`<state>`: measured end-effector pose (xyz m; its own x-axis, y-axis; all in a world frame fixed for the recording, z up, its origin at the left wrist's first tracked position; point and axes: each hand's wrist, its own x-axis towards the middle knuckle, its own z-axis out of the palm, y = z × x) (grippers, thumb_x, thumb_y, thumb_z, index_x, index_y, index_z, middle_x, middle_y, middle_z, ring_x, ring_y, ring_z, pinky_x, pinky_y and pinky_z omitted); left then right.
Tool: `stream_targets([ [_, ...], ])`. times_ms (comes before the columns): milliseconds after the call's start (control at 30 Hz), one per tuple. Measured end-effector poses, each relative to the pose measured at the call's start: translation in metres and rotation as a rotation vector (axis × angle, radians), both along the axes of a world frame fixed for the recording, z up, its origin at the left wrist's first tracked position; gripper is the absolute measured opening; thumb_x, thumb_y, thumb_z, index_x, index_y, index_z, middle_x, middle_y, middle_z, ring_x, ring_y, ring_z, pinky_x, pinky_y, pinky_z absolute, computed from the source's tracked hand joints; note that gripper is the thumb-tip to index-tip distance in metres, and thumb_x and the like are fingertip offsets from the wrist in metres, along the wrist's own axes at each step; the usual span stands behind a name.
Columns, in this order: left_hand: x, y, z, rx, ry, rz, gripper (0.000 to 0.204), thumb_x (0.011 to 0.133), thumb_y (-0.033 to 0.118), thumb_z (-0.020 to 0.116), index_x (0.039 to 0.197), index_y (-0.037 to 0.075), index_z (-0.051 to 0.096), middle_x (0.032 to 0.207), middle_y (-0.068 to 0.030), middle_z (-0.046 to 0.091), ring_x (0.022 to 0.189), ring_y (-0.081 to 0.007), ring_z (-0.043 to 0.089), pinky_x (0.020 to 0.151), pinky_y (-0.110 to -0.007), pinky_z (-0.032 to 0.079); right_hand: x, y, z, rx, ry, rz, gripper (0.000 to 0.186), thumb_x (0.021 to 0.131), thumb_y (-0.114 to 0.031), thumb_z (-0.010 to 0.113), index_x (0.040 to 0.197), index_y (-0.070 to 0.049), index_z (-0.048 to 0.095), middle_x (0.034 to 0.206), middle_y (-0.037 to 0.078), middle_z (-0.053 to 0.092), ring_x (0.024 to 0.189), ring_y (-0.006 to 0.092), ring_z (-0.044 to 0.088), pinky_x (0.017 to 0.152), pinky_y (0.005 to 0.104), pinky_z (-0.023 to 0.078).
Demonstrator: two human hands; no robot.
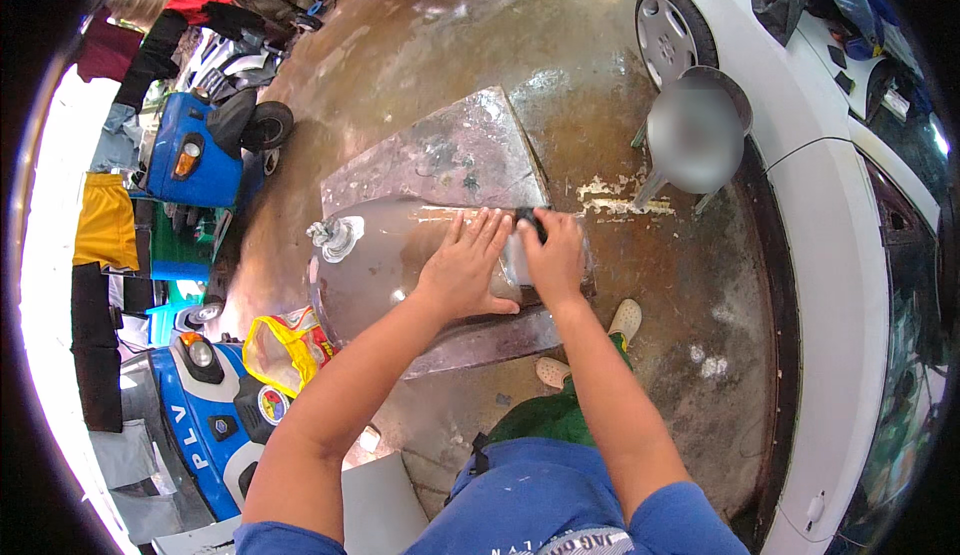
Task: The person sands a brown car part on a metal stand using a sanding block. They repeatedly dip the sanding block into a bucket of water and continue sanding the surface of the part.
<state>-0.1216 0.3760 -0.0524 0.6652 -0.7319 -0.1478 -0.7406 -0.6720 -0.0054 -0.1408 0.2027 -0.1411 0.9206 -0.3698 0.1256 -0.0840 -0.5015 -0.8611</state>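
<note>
Palm of the left hand lies flat on the grey panel, fingers spread; right hand pinches a dark object near the panel's right end; white paste sits at the left end; panel rests over a stained board; stool and white car stand rightward.

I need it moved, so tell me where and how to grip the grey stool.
Take the grey stool by its round seat's rim, probably from the left: it stands upright, seat topmost, and the white car crowds its right side.
</note>
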Motion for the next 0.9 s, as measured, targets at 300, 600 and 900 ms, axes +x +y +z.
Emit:
stream_targets([
  [300,-0.004,0.008,-0.005,-0.039,-0.006,0.022,0.137,0.07,0.082,0.075,0.164,-0.006,0.03,0.167,-0.026,0.04,0.158,-0.0414,0.034,0.13,-0.059,0.022,-0.039,0.014,0.009,-0.014,-0.041,0.07,0.037,0.094,-0.035,0.077,0.119,-0.008,0.076,0.122,0.018,0.065,0.116,0.0402,0.06,0.101,0.0506,0.05],
  [600,-0.005,0.012,-0.001,0.005,0.02,0.038,0.134,0.071,0.082,0.075,0.165,-0.002,0.03,0.167,-0.0254,0.039,0.158,-0.042,0.034,0.13,-0.059,0.021,-0.071,0.019,0.015,0.046,-0.009,0.083,0.037,0.096,-0.031,0.076,0.122,-0.004,0.077,0.116,0.02,0.07,0.115,0.0393,0.063,0.103,0.0504,0.049],
  [900,-0.006,0.011,0.002,0.05,0.018,0.035,0.126,0.073,0.083,0.072,0.164,0.002,0.038,0.167,-0.0256,0.039,0.158,-0.0427,0.033,0.13,-0.06,0.021,-0.079,0.017,0.001,0.073,0.019,0.095,0.042,0.091,-0.031,0.081,0.123,-0.003,0.077,0.127,0.021,0.066,0.12,0.0424,0.061,0.105,0.0519,0.048],
])
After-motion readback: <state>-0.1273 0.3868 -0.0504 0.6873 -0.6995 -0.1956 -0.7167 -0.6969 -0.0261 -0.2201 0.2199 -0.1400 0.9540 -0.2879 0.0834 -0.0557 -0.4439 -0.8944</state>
